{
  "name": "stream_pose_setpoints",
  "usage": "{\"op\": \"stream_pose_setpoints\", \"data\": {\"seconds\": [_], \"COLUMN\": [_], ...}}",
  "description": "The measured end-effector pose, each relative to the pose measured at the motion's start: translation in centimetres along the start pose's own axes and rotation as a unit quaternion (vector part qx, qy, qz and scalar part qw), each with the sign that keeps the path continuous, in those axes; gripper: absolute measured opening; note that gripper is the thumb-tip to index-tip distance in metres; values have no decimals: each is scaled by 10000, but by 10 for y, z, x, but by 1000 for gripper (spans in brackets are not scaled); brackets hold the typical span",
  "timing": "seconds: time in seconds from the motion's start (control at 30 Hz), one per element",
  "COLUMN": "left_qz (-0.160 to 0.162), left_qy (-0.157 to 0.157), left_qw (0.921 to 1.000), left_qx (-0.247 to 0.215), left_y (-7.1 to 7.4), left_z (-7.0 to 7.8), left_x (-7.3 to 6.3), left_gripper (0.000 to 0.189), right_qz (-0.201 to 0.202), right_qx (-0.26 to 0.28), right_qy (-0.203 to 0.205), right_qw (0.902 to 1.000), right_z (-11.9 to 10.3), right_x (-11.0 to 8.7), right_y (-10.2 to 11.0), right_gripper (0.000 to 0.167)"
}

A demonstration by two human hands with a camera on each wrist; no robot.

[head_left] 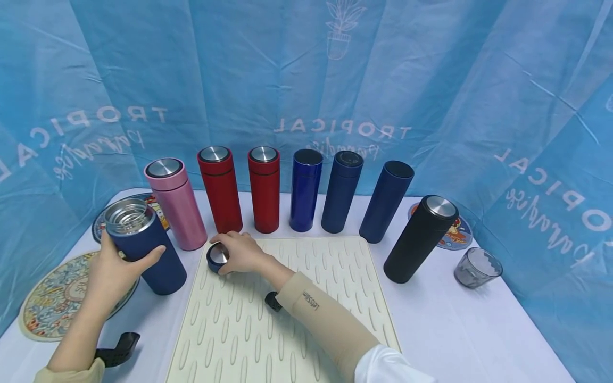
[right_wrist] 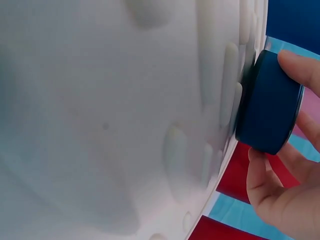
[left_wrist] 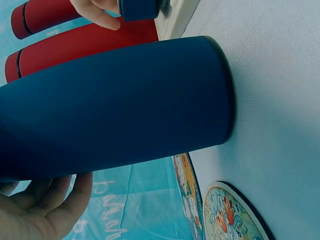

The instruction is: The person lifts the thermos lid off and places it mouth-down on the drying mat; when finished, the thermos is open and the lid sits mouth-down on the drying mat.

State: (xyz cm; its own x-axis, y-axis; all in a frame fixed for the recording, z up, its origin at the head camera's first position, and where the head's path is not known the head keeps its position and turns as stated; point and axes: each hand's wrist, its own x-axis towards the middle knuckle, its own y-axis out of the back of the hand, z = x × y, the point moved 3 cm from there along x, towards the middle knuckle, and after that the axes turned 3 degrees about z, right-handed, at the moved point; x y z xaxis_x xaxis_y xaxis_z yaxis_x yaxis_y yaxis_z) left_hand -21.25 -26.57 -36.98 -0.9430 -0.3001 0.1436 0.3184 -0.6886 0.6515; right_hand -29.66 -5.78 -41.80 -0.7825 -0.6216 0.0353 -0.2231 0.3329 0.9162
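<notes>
At the left of the head view stands a dark blue thermos (head_left: 155,258), its top off and the steel mouth bare. My left hand (head_left: 114,272) grips its side, thumb across the front and fingers behind, as the left wrist view also shows. The bottle's base (left_wrist: 220,95) is down at the white cloth. With my right hand (head_left: 243,254) I pinch a blue lid with a steel top (head_left: 219,254) by its rim. This lid (right_wrist: 270,102) sits right at the upper left corner of the cream ribbed mat (head_left: 287,308), fingers and thumb around its edge.
A pink thermos (head_left: 182,218) stands just behind the opened one. Along the back are red thermoses (head_left: 221,199), several blue ones (head_left: 306,197) and a black one (head_left: 415,244). A glass (head_left: 478,267) stands at right. Patterned round mats (head_left: 52,298) lie at left, before a blue curtain (head_left: 287,69).
</notes>
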Motion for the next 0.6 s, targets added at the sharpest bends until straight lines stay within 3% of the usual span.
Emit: {"op": "stream_pose_setpoints", "data": {"seconds": [0.6], "left_qz": [38], "left_qy": [12], "left_qw": [10000], "left_qx": [-6], "left_y": [0], "left_z": [0], "left_x": [0], "left_gripper": [101], "right_qz": [-114], "right_qx": [22], "right_qy": [-293], "right_qw": [9995], "right_z": [0], "right_x": [3], "right_y": [-5], "right_gripper": [69]}}
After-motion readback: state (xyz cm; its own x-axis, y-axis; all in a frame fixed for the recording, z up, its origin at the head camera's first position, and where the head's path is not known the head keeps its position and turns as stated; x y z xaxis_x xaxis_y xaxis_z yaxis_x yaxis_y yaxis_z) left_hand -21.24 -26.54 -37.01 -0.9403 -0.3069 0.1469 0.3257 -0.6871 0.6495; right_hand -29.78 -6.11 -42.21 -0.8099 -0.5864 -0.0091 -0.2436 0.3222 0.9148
